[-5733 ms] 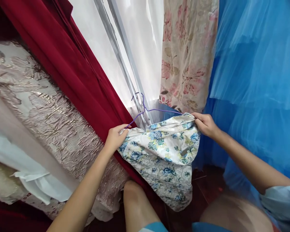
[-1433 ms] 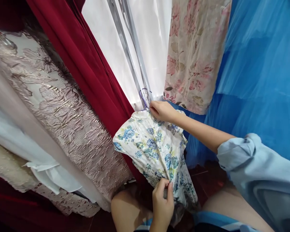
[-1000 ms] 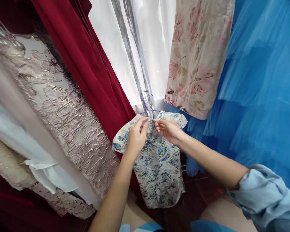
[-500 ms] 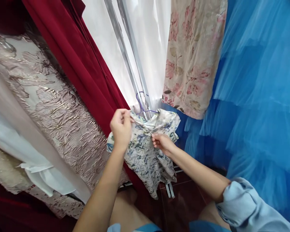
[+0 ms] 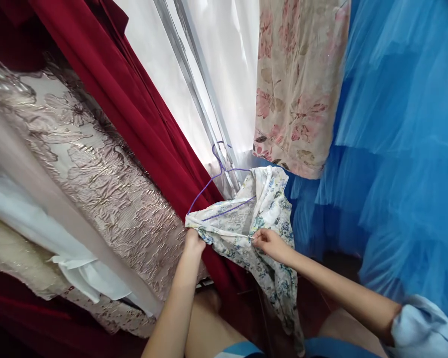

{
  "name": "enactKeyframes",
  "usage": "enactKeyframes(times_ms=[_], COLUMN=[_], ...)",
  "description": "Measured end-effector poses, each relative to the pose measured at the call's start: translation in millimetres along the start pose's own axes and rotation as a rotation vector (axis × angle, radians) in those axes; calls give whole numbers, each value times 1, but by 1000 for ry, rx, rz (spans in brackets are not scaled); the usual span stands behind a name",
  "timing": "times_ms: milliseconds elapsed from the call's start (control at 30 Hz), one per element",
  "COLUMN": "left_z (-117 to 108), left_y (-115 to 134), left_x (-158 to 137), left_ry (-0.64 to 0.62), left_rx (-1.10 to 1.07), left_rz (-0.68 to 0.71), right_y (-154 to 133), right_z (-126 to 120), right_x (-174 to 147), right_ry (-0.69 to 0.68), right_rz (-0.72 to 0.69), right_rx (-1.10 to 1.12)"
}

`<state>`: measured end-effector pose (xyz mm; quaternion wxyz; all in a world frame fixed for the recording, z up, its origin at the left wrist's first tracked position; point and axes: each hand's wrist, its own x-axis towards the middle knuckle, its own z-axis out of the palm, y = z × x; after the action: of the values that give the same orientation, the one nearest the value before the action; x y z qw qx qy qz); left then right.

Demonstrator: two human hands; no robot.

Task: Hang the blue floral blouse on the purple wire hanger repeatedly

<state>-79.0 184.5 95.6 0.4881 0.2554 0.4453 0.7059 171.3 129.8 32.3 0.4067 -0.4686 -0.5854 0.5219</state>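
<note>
A white floral blouse (image 5: pixel 280 214) with blue and green flowers hangs on a purple wire hanger (image 5: pixel 206 189). Its right shoulder sits over the hanger, while the left shoulder is off, leaving the hanger's left arm bare and the neckline stretched wide. My left hand (image 5: pixel 196 239) is closed on the cloth at that left shoulder, fingers mostly hidden under the fabric. With fingertips pinched together, my right hand (image 5: pixel 266 241) grips the front edge of the neckline. The hanger's hook is up against a metal pole.
Metal poles (image 5: pixel 194 74) stand in front of white cloth. A dark red garment (image 5: pixel 108 94) and a pinkish embossed one (image 5: pixel 112 189) hang at left. To the right are a pink-flowered dress (image 5: pixel 298 89) and layered blue tulle (image 5: pixel 399 124). Dark floor tiles lie below.
My left hand has moved down with the blouse's left shoulder, baring the hanger's left arm. My right hand has shifted down and slightly right, still pinching the neckline, which is now opened wide.
</note>
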Motion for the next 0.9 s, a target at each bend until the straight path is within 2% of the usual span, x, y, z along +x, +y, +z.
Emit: enactKeyframes(times_ms=[100, 167, 233, 300, 400, 467, 500, 567, 633, 700, 800, 900], left_z=[-8, -13, -11, 0, 26, 41, 46, 50, 45, 35, 14, -11], left_y=[-34, -50, -60, -66, -64, -56, -52, -45, -44, -49, -52, -34], left_x=[-15, -29, -46, -65, -88, -98, -102, -107, -113, -118, -121, -109], left_ry=[-9, -35, -93, -220, -479, -607, -663, -817, -993, -1112, -1135, -1080], left_rx=[110, 184, 233, 312, 582, 728, 743, 686, 595, 567, 675, 826], left_rz=[-55, -85, -122, -75, 204, 346, 360, 246, 19, -169, -270, -230], right_y=[5, 2, -5, -11, -17, -21, -24, -32, -44, -57, -75, -90], right_z=[-5, -6, -4, -1, -2, -11, -17, -32, -49, -66, -88, -105], right_x=[-2, -4, -5, -4, -1, -2, -4, -10, -17, -23, -23, -8], right_ry=[166, 157, 68, -115, -442, -519, -513, -480, -448, -400, -338, -284], right_rz=[-252, -332, -347, -330, -226, -131, -95, -54, -21, 0, -62, -223], right_rx=[-233, -273, -213, -108, 40, 104, 139, 238, 343, 390, 319, 149])
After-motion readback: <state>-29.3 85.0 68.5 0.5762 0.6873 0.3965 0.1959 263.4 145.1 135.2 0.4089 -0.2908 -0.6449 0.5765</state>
